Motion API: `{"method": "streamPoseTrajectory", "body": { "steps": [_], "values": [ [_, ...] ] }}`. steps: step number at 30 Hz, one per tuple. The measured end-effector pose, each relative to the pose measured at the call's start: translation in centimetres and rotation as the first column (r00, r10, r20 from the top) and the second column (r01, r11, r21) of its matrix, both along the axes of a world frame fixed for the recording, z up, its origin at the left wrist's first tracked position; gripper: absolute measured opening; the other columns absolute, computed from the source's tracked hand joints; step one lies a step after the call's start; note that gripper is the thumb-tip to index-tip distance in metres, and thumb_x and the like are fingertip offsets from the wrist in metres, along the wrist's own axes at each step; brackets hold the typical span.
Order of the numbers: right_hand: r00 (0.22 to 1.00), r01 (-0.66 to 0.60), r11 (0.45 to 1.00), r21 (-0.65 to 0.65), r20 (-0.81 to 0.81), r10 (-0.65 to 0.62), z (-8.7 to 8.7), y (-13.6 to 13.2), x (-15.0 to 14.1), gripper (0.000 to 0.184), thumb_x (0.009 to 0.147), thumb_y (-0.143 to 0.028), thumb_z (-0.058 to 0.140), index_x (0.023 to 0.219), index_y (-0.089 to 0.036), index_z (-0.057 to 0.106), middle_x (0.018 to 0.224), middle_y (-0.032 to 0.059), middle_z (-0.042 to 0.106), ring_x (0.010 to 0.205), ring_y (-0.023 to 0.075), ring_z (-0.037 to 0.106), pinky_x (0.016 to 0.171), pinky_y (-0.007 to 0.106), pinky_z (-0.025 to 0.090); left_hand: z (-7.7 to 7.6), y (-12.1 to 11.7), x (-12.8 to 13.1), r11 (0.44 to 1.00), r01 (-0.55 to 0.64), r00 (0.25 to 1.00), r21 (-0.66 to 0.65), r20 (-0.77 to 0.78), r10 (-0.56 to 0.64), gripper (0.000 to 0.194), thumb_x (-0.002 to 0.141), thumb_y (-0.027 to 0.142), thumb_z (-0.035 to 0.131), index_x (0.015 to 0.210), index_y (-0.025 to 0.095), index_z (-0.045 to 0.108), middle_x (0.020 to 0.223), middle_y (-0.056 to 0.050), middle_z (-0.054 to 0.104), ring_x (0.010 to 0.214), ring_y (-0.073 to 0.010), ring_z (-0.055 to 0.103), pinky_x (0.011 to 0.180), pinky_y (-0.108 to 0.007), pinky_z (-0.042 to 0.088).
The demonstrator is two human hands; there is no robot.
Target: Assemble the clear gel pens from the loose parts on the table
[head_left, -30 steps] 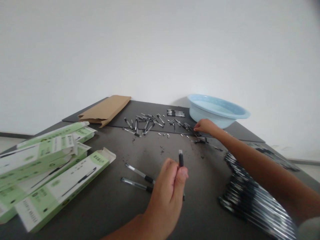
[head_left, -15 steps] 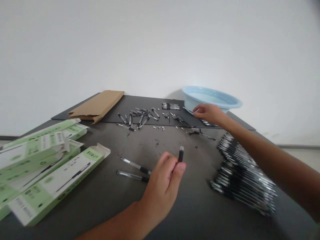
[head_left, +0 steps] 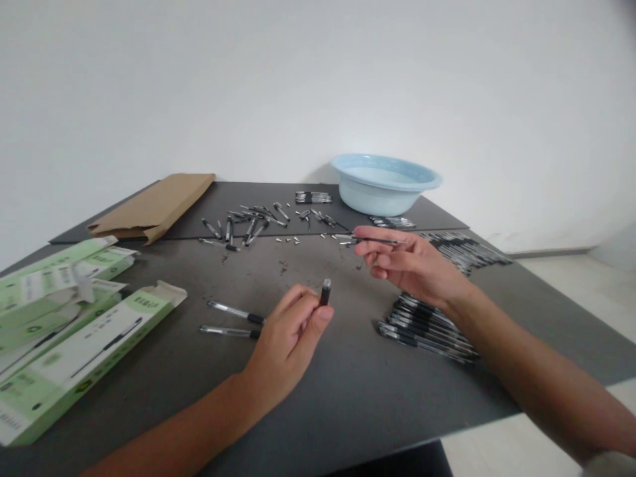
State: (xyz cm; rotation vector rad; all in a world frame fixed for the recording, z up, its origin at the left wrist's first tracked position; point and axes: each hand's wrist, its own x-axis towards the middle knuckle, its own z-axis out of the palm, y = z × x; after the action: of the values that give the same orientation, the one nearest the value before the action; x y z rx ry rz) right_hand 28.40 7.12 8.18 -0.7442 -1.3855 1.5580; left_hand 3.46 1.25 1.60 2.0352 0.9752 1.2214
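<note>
My left hand point(head_left: 291, 331) is closed in a pinch on a pen barrel point(head_left: 324, 291), whose dark end sticks up above my fingertips. Over the middle of the dark table point(head_left: 348, 391), my right hand point(head_left: 410, 265) pinches a thin dark pen refill point(head_left: 377, 240) held level. The two hands are a short way apart. Two finished pens point(head_left: 233, 320) lie on the table just left of my left hand. A stack of finished pens point(head_left: 427, 328) lies under my right wrist.
Loose pen parts point(head_left: 258, 222) are scattered at the far middle of the table. A light blue basin point(head_left: 385, 182) stands at the back. A brown paper bag point(head_left: 154, 205) lies at the back left. Green and white pen boxes point(head_left: 74, 331) are piled at the left edge.
My right hand has come back from the far parts pile by the basin, holding a thin refill, and is now close to my left hand. The view has swung to the right.
</note>
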Motion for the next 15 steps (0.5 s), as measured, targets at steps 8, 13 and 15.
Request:
{"method": "streamPoseTrajectory", "body": {
  "steps": [8,13,15],
  "values": [
    [0.964,0.267,0.936,0.228,-0.049,-0.262,0.5,-3.9,-1.1,0.031,0.102,-0.053,0.067,0.095,-0.026,0.081,0.071,-0.0011,0.077,0.044,0.0061,0.055,0.037,0.018,0.033,0.0,-0.2,-0.2,0.997,0.03,0.982,0.075,-0.186,-0.015,0.024,0.109,0.029,0.059,0.093,0.019,0.073,0.085,0.001,0.076,0.079,-0.0143,0.072,0.073,-0.024,0.049],
    [0.952,0.307,0.9,0.309,-0.117,-0.285,0.8,-5.5,-1.8,0.03,0.107,-0.046,0.061,0.091,-0.024,0.073,0.068,-0.003,0.072,0.041,0.0073,0.052,0.034,0.02,0.03,0.4,-0.5,0.0,0.987,0.074,0.974,0.144,-0.224,-0.04,0.014,0.106,0.024,0.065,0.096,0.021,0.074,0.089,0.003,0.081,0.081,-0.012,0.076,0.074,-0.02,0.051],
    [0.95,0.307,0.895,0.323,-0.154,-0.27,0.8,-5.5,-1.6,0.03,0.11,-0.043,0.057,0.091,-0.024,0.071,0.067,-0.0034,0.07,0.041,0.0068,0.05,0.034,0.02,0.027,0.3,-0.6,0.1,0.985,0.077,0.973,0.153,-0.227,-0.041,0.013,0.105,0.023,0.066,0.096,0.021,0.075,0.089,0.003,0.081,0.081,-0.0115,0.077,0.075,-0.019,0.052]
  ]
}}
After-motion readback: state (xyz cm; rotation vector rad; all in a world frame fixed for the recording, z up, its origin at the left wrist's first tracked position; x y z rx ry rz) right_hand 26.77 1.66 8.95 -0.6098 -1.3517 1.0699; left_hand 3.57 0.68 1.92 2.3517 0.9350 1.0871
